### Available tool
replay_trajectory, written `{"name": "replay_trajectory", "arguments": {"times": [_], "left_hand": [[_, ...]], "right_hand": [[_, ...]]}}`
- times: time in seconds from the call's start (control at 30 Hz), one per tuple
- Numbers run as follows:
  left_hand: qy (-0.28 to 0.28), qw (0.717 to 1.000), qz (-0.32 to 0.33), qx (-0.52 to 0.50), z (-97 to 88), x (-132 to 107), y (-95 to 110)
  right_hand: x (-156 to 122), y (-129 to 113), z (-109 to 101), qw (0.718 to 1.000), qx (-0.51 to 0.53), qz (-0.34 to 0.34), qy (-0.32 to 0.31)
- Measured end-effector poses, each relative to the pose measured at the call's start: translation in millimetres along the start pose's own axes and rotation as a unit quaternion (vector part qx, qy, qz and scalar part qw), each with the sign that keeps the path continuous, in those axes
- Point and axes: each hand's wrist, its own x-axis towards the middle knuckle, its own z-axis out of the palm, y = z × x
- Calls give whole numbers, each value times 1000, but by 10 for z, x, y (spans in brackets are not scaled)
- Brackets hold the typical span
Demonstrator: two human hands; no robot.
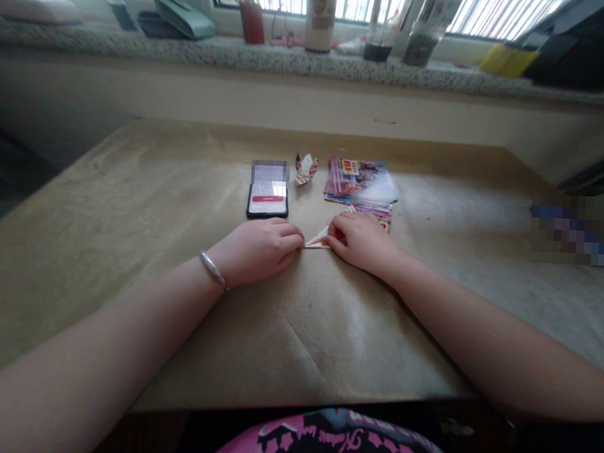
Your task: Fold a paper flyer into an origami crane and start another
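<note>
Brown and creased, the worktop (131, 246) is seen from above. Near its middle, a folded slip (317, 240) is pinched flat by the closed grips of the left hand (258, 248) and the right hand (362, 241). A phone (268, 198) is laid just behind.

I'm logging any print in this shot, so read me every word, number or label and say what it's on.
Nothing reads clearly.
Phone: white text on a red button, too small.
Stack of leaflets: red print on yellow, blurred.
Folded paper: red marks, no legible text.
Bottle: label blurred.
Shirt: pink script, cut off, unreadable.
</note>
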Motion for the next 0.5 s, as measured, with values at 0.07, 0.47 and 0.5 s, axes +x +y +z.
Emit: {"name": "replay_trajectory", "arguments": {"times": [0.07, 0.47, 0.5], "left_hand": [[20, 1000, 17, -1, 41, 16, 13], [-1, 1000, 22, -1, 65, 65, 97], [-2, 1000, 19, -1, 66, 68, 104]], "right_hand": [[-4, -4, -1, 1000, -1, -1, 4], [-104, 73, -17, 999, 38, 1, 29], [-114, 83, -17, 999, 42, -1, 34]]}}
